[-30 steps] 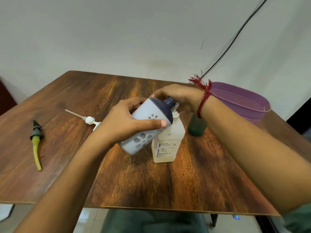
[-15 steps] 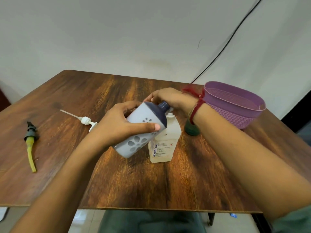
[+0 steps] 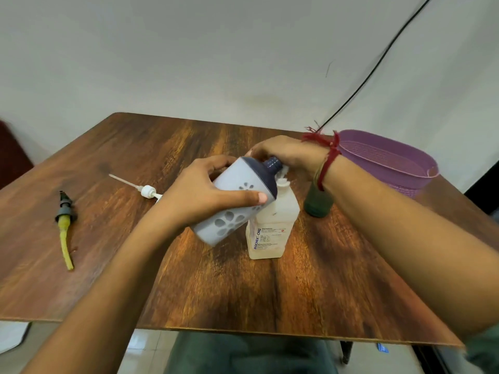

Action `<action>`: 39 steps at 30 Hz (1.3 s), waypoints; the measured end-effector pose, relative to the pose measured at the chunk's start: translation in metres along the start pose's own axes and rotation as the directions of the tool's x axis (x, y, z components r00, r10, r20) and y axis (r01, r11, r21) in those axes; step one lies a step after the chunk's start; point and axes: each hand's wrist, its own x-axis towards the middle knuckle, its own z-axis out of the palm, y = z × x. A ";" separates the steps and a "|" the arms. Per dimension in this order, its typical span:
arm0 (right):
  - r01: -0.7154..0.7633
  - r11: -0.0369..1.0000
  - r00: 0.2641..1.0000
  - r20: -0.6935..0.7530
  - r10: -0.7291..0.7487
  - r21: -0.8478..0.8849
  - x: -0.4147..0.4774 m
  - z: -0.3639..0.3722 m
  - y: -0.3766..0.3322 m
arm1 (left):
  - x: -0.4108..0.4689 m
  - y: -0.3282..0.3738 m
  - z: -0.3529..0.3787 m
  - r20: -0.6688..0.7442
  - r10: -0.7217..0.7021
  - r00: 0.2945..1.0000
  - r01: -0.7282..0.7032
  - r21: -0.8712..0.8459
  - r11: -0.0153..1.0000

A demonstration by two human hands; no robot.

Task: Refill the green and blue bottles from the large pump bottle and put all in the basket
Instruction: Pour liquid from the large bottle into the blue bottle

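A single wide-angle camera worn on the person's head gives the only view. It faces forward and down across the wooden table (image 3: 243,292). It sits close. Both forearms enter from the bottom corners, and the left hand (image 3: 205,195), gripping the blue bottle (image 3: 237,201), meets the right hand (image 3: 286,153) near the frame's centre. The table's near edge crosses the lower frame. A pale wall (image 3: 189,63) fills the top, and the purple basket (image 3: 402,186) lies far right.

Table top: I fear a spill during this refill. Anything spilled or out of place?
No spill shows on the table. A white pump head and a dark pump head with a yellow tube lie loose on it. The left hand holds the blue bottle tilted, neck open.
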 end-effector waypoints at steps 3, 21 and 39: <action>-0.005 0.999 1.000 0.020 0.006 -0.036 0.000 -0.004 -0.003 | 0.001 0.003 -0.003 -0.001 0.010 1.000 -0.010 0.007 1.000; 0.009 1.000 1.000 -0.003 -0.009 -0.017 0.003 0.005 0.003 | -0.001 -0.003 -0.002 0.050 -0.015 0.999 0.016 -0.020 1.000; 0.008 0.988 1.000 0.002 -0.008 -0.152 0.005 -0.001 -0.004 | 0.002 -0.003 -0.002 0.032 0.006 0.999 -0.005 -0.031 1.000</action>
